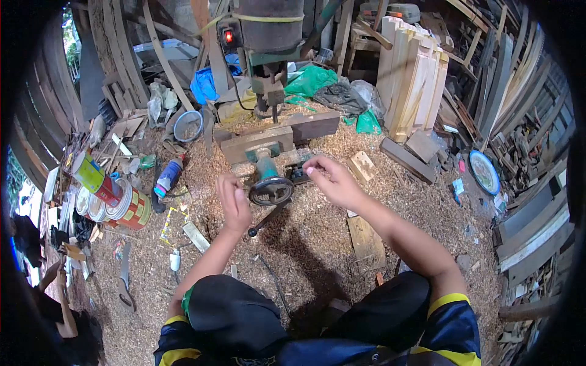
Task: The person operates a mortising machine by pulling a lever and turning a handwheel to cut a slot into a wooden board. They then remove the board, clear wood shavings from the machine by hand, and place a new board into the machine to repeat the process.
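Note:
In front of me stands a mortising machine with a drill head (pixel 270 91) and a bit pointing down over a dark wooden piece (pixel 314 126). That wood rests against a lighter block (pixel 253 145) at the machine's vise. Below is a round metal handwheel (pixel 271 191), with a ball-ended lever (pixel 268 221) beneath it. My left hand (pixel 234 204) is raised just left of the handwheel, fingers loosely extended and nothing seen in it. On the other side, my right hand (pixel 334 183) hovers right of the vise, fingers loosely bent, with a gap between thumb and forefinger.
Wood shavings cover the floor. Stacked pale boards (pixel 412 79) stand at the back right. Stacked buckets (pixel 129 207), a blue bottle (pixel 168 177) and a handsaw (pixel 125 277) lie leftward. Another person's arm (pixel 66 308) shows at the far left. A wood block (pixel 362 166) sits right of the vise.

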Demonstrator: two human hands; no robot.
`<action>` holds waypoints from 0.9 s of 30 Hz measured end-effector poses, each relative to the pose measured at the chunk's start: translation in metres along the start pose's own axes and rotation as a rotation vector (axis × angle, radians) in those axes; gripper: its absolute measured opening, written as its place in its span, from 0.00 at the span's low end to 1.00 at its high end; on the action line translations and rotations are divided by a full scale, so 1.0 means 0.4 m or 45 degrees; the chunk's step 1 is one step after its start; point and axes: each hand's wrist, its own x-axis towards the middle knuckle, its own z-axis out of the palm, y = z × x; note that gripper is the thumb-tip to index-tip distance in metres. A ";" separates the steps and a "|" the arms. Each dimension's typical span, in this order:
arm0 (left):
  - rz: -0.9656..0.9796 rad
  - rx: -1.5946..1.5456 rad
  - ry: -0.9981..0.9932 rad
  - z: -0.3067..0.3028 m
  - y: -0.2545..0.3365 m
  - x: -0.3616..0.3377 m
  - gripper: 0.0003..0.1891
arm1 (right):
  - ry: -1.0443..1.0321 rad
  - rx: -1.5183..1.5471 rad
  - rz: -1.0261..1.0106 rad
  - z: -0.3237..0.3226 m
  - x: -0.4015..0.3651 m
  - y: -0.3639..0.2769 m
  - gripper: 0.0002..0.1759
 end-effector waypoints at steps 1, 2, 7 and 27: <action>0.060 0.089 -0.031 -0.008 0.038 0.048 0.17 | 0.029 -0.004 -0.011 -0.012 0.006 -0.023 0.14; 0.085 0.083 -0.018 -0.013 0.065 0.089 0.17 | 0.045 -0.014 -0.032 -0.030 0.021 -0.043 0.14; 0.301 0.065 -0.685 0.052 0.084 0.176 0.16 | 0.481 0.272 -0.315 -0.176 0.151 -0.236 0.16; 0.139 -0.213 -0.803 0.088 0.024 0.184 0.06 | 0.452 0.789 -0.811 -0.425 0.448 -0.662 0.33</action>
